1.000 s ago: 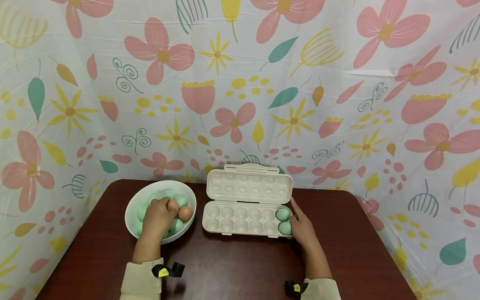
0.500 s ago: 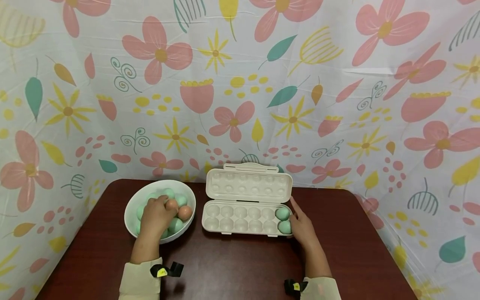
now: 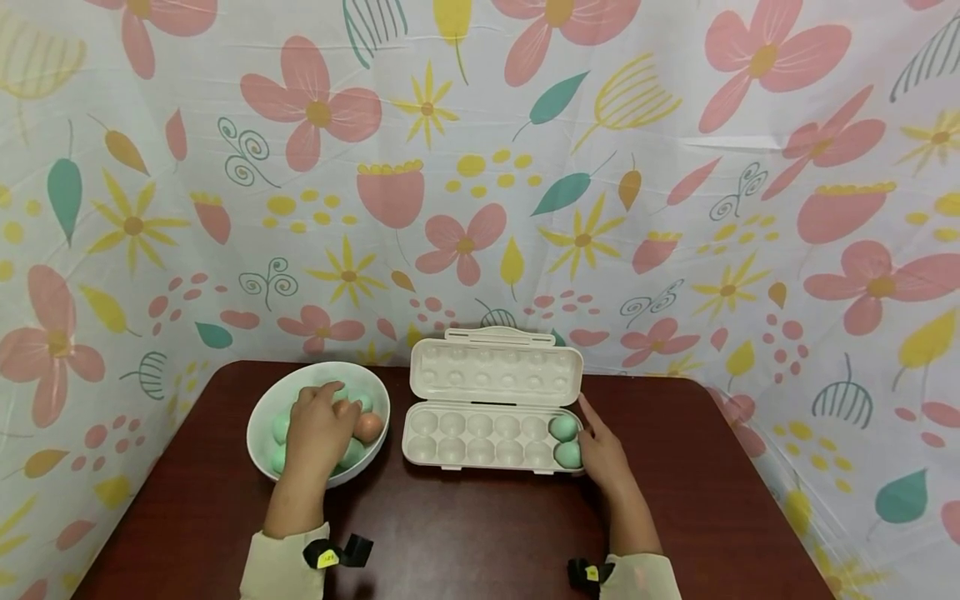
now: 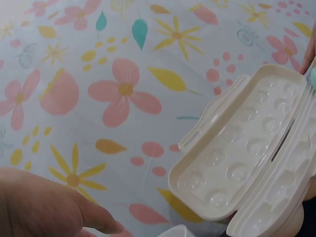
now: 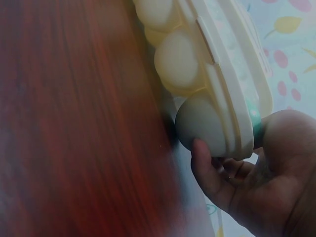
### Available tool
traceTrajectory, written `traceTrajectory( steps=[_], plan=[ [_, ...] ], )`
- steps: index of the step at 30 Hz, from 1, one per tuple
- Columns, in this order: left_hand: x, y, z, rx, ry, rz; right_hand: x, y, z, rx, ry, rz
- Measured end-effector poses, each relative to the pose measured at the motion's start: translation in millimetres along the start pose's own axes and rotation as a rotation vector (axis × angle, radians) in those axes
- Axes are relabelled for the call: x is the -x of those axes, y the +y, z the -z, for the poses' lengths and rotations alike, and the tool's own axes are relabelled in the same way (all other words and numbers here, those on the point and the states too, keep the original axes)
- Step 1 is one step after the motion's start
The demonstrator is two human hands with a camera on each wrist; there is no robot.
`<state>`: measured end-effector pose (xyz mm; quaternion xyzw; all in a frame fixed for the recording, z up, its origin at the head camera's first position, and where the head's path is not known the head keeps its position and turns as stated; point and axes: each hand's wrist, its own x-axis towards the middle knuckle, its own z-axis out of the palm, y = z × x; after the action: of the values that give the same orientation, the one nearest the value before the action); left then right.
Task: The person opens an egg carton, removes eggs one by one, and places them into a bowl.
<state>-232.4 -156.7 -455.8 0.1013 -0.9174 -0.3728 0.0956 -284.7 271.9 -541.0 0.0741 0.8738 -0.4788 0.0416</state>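
Observation:
In the head view my left hand [image 3: 317, 429] reaches into a white bowl [image 3: 258, 425] of pale green eggs [image 3: 281, 427] and brown eggs. Its fingers and thumb lie around one brown egg [image 3: 341, 407], mostly hidden beneath them. Another brown egg [image 3: 367, 427] lies just to the right. An egg carton [image 3: 480, 450] lies with its lid raised. My right hand [image 3: 606, 458] grips the carton's right end, fingers curled under it in the right wrist view. Two green eggs [image 3: 564, 428] fill the rightmost column. The left wrist view shows only part of my left hand [image 4: 49, 207].
Both the bowl and the carton stand on a dark reddish-brown table [image 3: 465, 533]. A floral cloth [image 3: 480, 167] hangs behind the table and at both sides. The carton's raised lid [image 3: 497, 372] stands close to the back cloth.
My left hand has shifted slightly right over the brown egg, and its fingers now come round it, covering more of it. The right hand and the carton have stayed in place.

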Motion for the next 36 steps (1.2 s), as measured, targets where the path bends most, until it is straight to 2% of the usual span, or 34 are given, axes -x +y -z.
traceTrajectory(
  steps=[8, 12, 16, 23, 28, 31, 36],
  plan=[
    [9.7, 24.9, -5.3, 0.017, 0.045, -0.071, 0.1, 1.0, 1.2, 0.025, 0.002, 0.006],
    [15.5, 37.4, -13.8, 0.048, 0.091, -0.149, -0.1, 0.9, 1.3, 0.010, 0.001, 0.014],
    [21.2, 48.5, -28.4, 0.027, 0.117, -0.244, -0.1, 0.8, 1.7, -0.026, -0.007, 0.013],
    [35.1, 69.2, -59.3, 0.000, 0.058, -0.337, 0.8, 0.1, 2.5, -0.036, -0.010, 0.007],
    [44.1, 79.6, -86.2, -0.032, 0.022, -0.410, 1.4, 1.3, 2.5, -0.146, -0.029, -0.006],
    [46.5, 84.2, -98.9, -0.041, -0.034, -0.403, 1.6, 1.4, 1.6, -0.212, -0.043, -0.012],
    [44.6, 91.5, -117.1, -0.029, -0.106, -0.387, 1.3, 0.1, -0.7, -0.234, -0.046, -0.005]
  ],
)
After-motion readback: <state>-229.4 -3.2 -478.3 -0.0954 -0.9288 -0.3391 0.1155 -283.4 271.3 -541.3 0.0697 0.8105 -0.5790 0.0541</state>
